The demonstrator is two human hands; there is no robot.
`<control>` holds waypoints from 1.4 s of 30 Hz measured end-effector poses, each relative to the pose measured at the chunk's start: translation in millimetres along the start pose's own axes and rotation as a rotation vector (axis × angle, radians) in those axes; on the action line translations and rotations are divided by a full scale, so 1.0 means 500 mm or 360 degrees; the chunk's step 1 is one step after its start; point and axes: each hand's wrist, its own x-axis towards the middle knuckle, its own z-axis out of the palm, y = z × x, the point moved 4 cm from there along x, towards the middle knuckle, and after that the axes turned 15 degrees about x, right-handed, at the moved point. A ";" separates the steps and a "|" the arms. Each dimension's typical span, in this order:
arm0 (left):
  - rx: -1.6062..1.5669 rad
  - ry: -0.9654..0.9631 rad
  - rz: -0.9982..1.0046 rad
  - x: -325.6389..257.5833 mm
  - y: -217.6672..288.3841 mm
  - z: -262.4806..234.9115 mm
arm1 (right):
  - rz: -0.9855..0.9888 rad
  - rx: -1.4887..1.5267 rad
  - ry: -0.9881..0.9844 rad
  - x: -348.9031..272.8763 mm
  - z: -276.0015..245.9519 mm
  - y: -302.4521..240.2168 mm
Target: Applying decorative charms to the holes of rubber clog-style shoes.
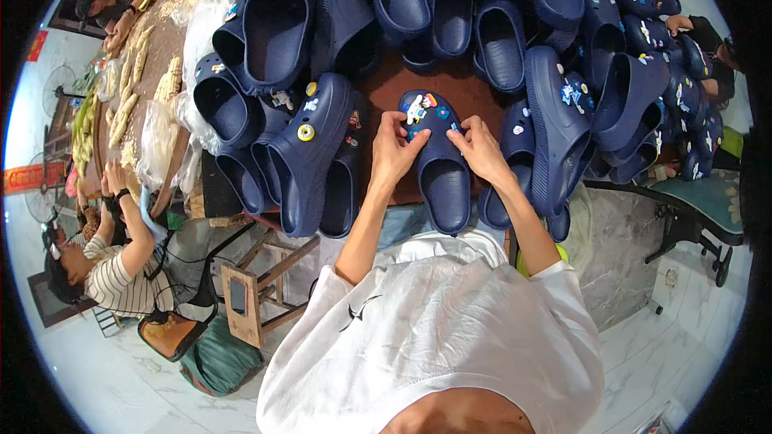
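Straight in front of me a navy clog [445, 185] lies with its toe pointing away and its heel toward me. Colourful charms [419, 107] are fixed on its upper near the toe. My left hand [392, 149] is closed on the left side of the upper, its thumb on top. On the other side my right hand [480, 149] grips the clog in the same way, thumb pressed by a small blue charm. Parts of the fingers are hidden beneath the clog's edge.
Navy clogs with charms are heaped around the brown tabletop [394, 84], left, right and far. At left, people sit by a round table with corn cobs [129, 96] and plastic bags [161, 145]. A wooden stool [257, 297] stands lower left, a wheeled chair [700, 201] right.
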 end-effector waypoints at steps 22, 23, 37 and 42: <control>0.0318 0.0467 0.0345 -0.042 0.038 0.008 | -0.0392 -0.0494 0.0107 -0.011 0.016 -0.036; 0.0315 0.0468 0.0342 -0.045 0.037 0.006 | -0.0399 -0.0485 0.0114 -0.012 0.014 -0.036; 0.0317 0.0095 0.0392 -0.036 0.031 0.014 | -0.0422 -0.0625 0.0049 -0.008 0.017 -0.035; 0.0276 0.0156 0.0468 -0.035 0.018 0.020 | -0.0458 -0.0638 0.0123 -0.007 0.017 -0.036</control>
